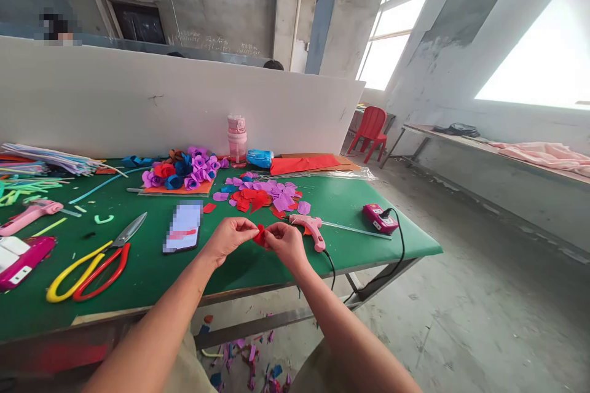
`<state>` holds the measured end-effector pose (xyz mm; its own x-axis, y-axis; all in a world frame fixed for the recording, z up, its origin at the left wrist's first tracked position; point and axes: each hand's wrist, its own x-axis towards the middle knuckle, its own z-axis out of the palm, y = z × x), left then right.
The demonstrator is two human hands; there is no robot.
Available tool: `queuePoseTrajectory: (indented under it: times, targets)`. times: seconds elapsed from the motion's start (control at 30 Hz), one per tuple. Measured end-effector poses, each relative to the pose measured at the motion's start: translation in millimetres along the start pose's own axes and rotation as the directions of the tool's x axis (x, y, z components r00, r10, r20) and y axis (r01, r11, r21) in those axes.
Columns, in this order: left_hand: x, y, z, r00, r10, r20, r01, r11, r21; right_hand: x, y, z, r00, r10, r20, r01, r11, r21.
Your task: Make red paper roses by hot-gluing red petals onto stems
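Between my two hands is a small red paper petal [260, 236], pinched from both sides above the table's front edge. My left hand [232, 238] grips its left side with thumb and forefinger, and my right hand [286, 244] pinches its right side. Just right of my right hand lies a pink glue gun [310, 227] with a clear glue stick in its back. Beyond my hands spreads a loose pile of purple, red and blue paper petals [262, 193]. A phone [183, 227] rests left of my left hand.
Red-and-yellow-handled scissors [102, 263] lie at left, near a second pink glue gun [32, 216]. Finished paper flowers [182, 171] and a pink bottle [237, 140] stand along the white partition [184, 92]. A pink power strip [380, 219] with a black cord sits at right. Scraps litter the floor.
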<state>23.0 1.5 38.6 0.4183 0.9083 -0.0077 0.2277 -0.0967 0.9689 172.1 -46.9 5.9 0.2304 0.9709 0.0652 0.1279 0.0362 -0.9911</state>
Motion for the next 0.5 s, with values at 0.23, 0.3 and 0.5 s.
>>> queuePoseTrajectory:
  times: [0.23,0.3,0.5]
  targets:
    - [-1,-9,8.8,0.997,0.061,-0.040,-0.060,0.998,0.030,-5,1,2,0.999,0.000,0.054,-0.007,0.991,0.135]
    - [-4,-10,18.8,0.994,0.082,-0.071,-0.079,0.996,0.040,-12,-1,0,0.996,0.041,0.073,-0.057,0.971,0.230]
    - [-15,-9,50.0,0.997,0.033,-0.068,-0.041,0.993,-0.113,-28,8,-10,0.994,0.105,0.041,-0.113,0.908,0.404]
